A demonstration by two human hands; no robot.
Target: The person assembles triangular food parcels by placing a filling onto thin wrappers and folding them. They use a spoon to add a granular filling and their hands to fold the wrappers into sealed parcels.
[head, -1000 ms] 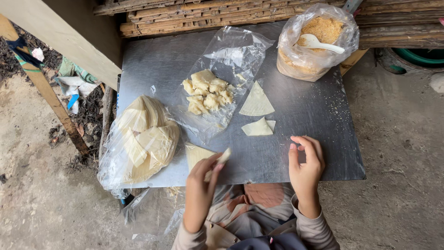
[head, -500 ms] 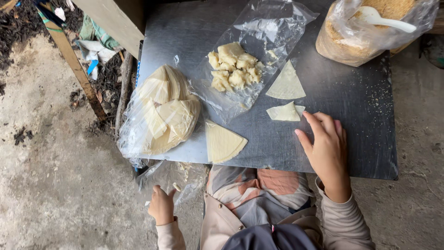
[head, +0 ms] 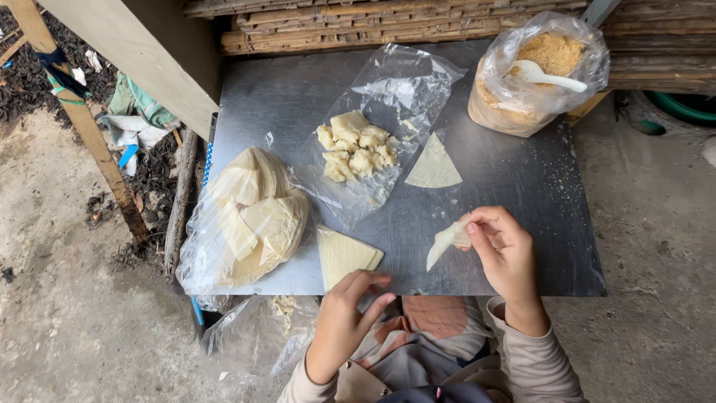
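Dull brushed metal tabletop (head: 298,97), glossy clear plastic bags (head: 403,82), matt, perhaps doughy wrapper (head: 445,242).

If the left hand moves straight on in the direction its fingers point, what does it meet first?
Probably the cream triangular dough sheet near the grey metal table edge; the left hand points up and right toward it, though height is unclear.

A grey metal table (head: 522,186) stands on bare concrete floor (head: 67,328). At its far right sits a plastic bag of brown crumbs (head: 537,75) with a white spoon (head: 548,75) in it. Stacked wooden slats (head: 358,26) line the far edge. A wooden post (head: 82,127) leans on the left.
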